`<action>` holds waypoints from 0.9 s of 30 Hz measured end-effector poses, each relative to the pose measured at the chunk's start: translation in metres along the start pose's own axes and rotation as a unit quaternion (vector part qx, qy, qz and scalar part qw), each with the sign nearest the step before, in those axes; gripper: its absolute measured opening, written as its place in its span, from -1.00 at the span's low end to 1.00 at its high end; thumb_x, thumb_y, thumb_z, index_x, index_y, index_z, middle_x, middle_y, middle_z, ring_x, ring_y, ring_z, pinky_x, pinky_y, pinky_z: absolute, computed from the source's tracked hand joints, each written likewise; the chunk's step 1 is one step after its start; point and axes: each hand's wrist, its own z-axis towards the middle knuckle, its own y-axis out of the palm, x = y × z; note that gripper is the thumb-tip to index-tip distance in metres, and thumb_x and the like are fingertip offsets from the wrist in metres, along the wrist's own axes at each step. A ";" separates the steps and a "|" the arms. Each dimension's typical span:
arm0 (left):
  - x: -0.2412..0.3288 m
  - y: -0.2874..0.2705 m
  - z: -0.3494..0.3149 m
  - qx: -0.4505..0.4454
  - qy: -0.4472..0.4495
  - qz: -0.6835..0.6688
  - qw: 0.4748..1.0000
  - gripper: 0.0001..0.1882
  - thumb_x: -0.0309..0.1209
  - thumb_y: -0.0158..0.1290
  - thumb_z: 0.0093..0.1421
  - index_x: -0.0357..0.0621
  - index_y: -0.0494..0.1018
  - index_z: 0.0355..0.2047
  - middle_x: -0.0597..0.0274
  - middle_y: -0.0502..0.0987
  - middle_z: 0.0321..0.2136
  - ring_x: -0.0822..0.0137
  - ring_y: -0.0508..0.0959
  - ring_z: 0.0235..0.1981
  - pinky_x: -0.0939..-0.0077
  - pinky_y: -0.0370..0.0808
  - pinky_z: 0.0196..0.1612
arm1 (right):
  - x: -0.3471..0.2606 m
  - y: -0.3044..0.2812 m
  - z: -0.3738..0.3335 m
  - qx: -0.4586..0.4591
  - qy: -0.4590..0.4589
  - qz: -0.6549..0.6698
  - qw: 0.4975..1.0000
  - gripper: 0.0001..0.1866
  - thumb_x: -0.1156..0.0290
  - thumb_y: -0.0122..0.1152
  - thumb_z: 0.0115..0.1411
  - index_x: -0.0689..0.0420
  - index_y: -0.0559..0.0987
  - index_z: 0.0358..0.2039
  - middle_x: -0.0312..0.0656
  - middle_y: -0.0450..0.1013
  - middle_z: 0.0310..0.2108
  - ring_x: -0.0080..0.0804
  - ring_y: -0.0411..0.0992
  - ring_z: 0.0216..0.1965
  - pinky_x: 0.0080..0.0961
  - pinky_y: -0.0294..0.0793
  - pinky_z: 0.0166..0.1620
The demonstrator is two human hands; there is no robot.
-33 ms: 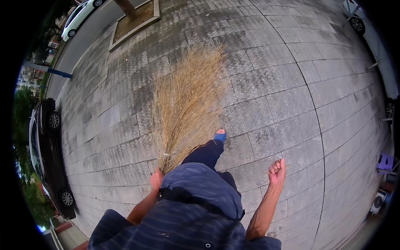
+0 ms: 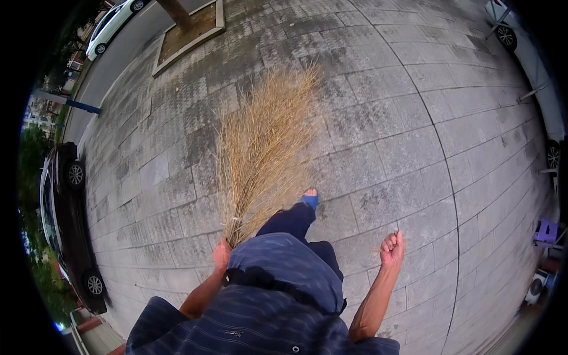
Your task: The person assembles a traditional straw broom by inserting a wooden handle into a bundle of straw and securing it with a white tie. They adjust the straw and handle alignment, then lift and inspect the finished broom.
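A large bundle of dry, straw-coloured stalks [image 2: 263, 148] fans out ahead of me over the pavement, slightly left of my body. Its narrow end is bound with a pale tie [image 2: 236, 219]. Just below that tie, my left hand [image 2: 222, 254] is closed around the gathered stems; part of the grip is hidden by my shirt. My right hand [image 2: 391, 249] is raised on the right side, fingers curled shut. A thin straw-coloured stalk [image 2: 376, 249] pokes out of that fist, its rest hidden by the fingers.
Grey paving slabs [image 2: 378, 160] stretch all around. A dark car [image 2: 68, 225] is parked at the left, and a white car [image 2: 109, 29] stands beyond a tree bed [image 2: 188, 38]. Posts, another vehicle [image 2: 532, 71] and a purple stool [image 2: 545, 231] line the right.
My right hand is slightly lower in view. The blue-shod foot and the paving have shifted a little. The left hand keeps its hold on the bundle.
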 end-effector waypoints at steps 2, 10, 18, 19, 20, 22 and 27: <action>0.092 -0.038 0.041 -0.005 0.035 -0.002 0.999 -0.62 -0.26 0.13 -0.02 -0.23 0.36 -0.25 -0.23 0.55 -0.48 -0.24 0.57 -0.39 -0.11 0.49 -0.31 | -0.025 0.001 0.015 0.037 -0.018 0.038 0.998 -0.72 0.22 -0.06 0.39 0.05 0.33 -0.46 -0.44 0.09 -0.66 -0.67 0.01 -0.71 -0.68 0.01 -0.72; 0.315 -0.137 0.220 -0.072 0.009 0.038 0.997 -0.50 -0.29 0.11 -0.10 -0.35 0.39 -0.16 -0.31 0.56 -0.31 -0.20 0.58 -0.21 0.05 0.52 -0.13 | -0.108 0.038 0.109 0.114 -0.058 0.088 0.988 -0.72 0.23 0.03 0.35 0.02 0.32 -0.50 -0.44 0.14 -0.67 -0.65 0.06 -0.72 -0.66 0.04 -0.73; 0.477 -0.142 0.298 -0.183 -0.048 0.032 0.981 -0.55 -0.24 0.24 -0.16 -0.36 0.56 -0.32 -0.27 0.58 -0.28 -0.08 0.60 -0.16 0.15 0.54 -0.12 | -0.215 0.150 0.309 0.114 -0.028 0.086 0.989 -0.71 0.25 0.07 0.33 -0.01 0.29 -0.52 -0.45 0.12 -0.68 -0.67 0.04 -0.71 -0.67 0.01 -0.72; 0.498 -0.141 0.298 -0.140 -0.050 0.048 0.988 -0.55 -0.25 0.25 -0.18 -0.39 0.56 -0.34 -0.26 0.59 -0.32 -0.07 0.62 -0.19 0.17 0.55 -0.15 | -0.232 0.178 0.331 0.105 -0.031 0.075 0.991 -0.72 0.27 0.08 0.32 -0.01 0.29 -0.51 -0.45 0.12 -0.68 -0.66 0.04 -0.71 -0.67 0.00 -0.71; 0.506 -0.141 0.299 -0.158 -0.083 0.052 0.983 -0.54 -0.23 0.25 -0.18 -0.37 0.57 -0.33 -0.24 0.59 -0.28 -0.07 0.61 -0.17 0.16 0.55 -0.14 | -0.243 0.198 0.348 0.105 -0.024 0.058 0.992 -0.72 0.29 0.10 0.32 -0.01 0.28 -0.51 -0.44 0.12 -0.68 -0.66 0.03 -0.71 -0.67 0.00 -0.70; 0.542 -0.130 0.312 -0.194 -0.109 0.055 0.973 -0.56 -0.22 0.21 -0.12 -0.32 0.58 -0.30 -0.21 0.58 -0.23 -0.08 0.60 -0.14 0.12 0.54 -0.12 | -0.281 0.240 0.390 0.088 -0.040 0.004 0.995 -0.73 0.31 0.15 0.28 -0.01 0.30 -0.50 -0.43 0.16 -0.67 -0.65 0.06 -0.70 -0.69 0.01 -0.70; 0.544 -0.066 0.370 -0.191 -0.115 0.038 0.974 -0.60 -0.23 -0.19 0.23 -0.20 0.59 -0.26 -0.20 0.55 -0.17 -0.19 0.54 -0.09 -0.10 0.47 -0.09 | -0.340 0.343 0.498 0.076 -0.044 -0.112 0.990 -0.73 0.31 0.20 0.24 -0.01 0.31 -0.51 -0.41 0.19 -0.67 -0.63 0.10 -0.69 -0.69 0.03 -0.70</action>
